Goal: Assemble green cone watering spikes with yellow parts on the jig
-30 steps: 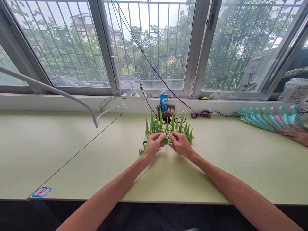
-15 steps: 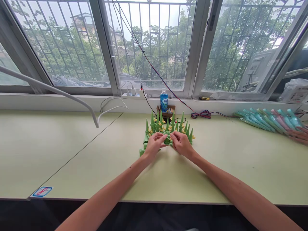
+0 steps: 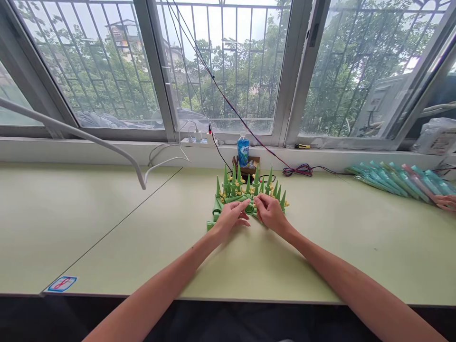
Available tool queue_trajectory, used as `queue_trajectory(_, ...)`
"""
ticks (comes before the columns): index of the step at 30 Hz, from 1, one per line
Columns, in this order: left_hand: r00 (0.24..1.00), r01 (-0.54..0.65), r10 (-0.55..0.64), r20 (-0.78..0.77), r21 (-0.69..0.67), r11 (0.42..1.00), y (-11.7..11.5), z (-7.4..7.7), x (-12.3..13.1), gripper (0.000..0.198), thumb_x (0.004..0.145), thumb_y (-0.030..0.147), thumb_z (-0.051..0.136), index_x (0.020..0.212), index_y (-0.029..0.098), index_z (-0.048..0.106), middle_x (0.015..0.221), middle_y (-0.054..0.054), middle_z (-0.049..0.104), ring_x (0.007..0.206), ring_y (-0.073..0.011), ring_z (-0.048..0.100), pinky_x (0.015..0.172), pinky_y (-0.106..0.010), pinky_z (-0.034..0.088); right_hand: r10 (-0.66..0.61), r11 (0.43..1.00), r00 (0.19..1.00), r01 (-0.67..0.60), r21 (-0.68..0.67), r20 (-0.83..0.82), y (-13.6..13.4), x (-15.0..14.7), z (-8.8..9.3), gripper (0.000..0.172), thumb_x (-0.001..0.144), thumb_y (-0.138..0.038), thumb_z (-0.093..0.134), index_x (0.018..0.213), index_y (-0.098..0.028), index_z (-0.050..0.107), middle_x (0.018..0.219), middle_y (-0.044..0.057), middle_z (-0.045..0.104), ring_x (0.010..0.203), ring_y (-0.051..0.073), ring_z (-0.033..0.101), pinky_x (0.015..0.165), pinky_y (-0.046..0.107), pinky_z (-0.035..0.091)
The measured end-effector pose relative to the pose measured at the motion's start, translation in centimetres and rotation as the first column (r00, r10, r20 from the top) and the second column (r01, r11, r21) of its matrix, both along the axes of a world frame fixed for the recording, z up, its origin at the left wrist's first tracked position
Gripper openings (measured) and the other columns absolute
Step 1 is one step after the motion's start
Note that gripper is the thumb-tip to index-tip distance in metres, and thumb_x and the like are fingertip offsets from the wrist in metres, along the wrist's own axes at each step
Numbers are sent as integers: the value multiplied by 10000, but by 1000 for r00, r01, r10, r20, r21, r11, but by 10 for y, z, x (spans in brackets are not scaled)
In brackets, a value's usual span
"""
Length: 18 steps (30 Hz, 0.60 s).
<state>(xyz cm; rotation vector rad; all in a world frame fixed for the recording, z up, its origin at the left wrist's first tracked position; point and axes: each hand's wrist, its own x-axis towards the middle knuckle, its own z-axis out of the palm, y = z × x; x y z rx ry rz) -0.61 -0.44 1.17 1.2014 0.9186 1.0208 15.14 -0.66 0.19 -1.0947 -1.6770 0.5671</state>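
A cluster of green plastic cone-shaped spikes (image 3: 245,187) with small yellow pieces stands upright at the far middle of the pale green table (image 3: 107,223). In front of it my right hand (image 3: 270,213) pinches a small round green part (image 3: 249,208). My left hand (image 3: 230,218) rests beside that part with its fingers loosened and partly spread, just touching the green pieces. A few green parts (image 3: 213,216) lie flat to the left of my left hand.
A blue-labelled bottle (image 3: 242,148) and a small brown box (image 3: 249,167) stand behind the spikes by the window sill. Cables (image 3: 297,169) run along the sill. A row of teal and pink packets (image 3: 399,178) lies at the right, with another person's hand (image 3: 445,203) on it.
My left hand has let go of the round green part and lowered, its fingers spreading. My right hand keeps the part. The other person's hand at the right has drawn back toward the edge.
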Motion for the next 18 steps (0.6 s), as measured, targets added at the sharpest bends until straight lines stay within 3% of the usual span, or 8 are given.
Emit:
queue_trajectory(9,999,48,-47,-11,72,996,-1,-1,0,416,693,541,702,776,143,612,763,-32,522,655,-125,561,513,-238,514,-4,1000,1000,4,0,-14,0,1,1,351,915,-446,442,656,-213,399,446,-58,389,422,107,379,461,246,296)
queue_trajectory(18,996,7,11,-90,197,980,-2,-2,0,409,698,521,699,845,144,633,800,-55,574,632,-123,566,462,-212,496,-6,1000,999,6,-1,-34,2,1,0,361,907,-464,445,654,-213,392,446,-61,368,419,106,386,453,243,289)
